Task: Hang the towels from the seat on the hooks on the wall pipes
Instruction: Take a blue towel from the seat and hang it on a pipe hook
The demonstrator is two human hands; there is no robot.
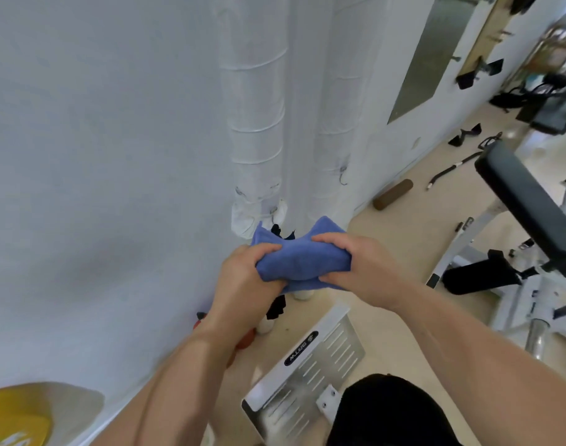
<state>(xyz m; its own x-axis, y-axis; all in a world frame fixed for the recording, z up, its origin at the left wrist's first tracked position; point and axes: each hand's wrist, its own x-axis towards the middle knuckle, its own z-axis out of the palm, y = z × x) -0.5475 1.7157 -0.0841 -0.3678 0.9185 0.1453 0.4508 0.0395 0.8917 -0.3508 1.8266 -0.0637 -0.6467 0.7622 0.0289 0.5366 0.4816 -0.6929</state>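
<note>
I hold a blue towel [299,255] bunched between both hands at chest height in front of the wall. My left hand [243,284] grips its left end and my right hand [358,265] grips its right end. Behind the towel rise two white wrapped wall pipes, the left pipe [252,123] and the right pipe [336,107]. A metal hook [342,175] hangs on the right pipe. A white cloth [246,217] hangs low on the left pipe. A black padded seat [519,201] is at the right.
A metal footplate [310,365] of a gym machine lies on the floor below my hands. A brown foam roller [392,194] and bar attachments lie by the wall at the right. A yellow object [14,420] sits at the bottom left.
</note>
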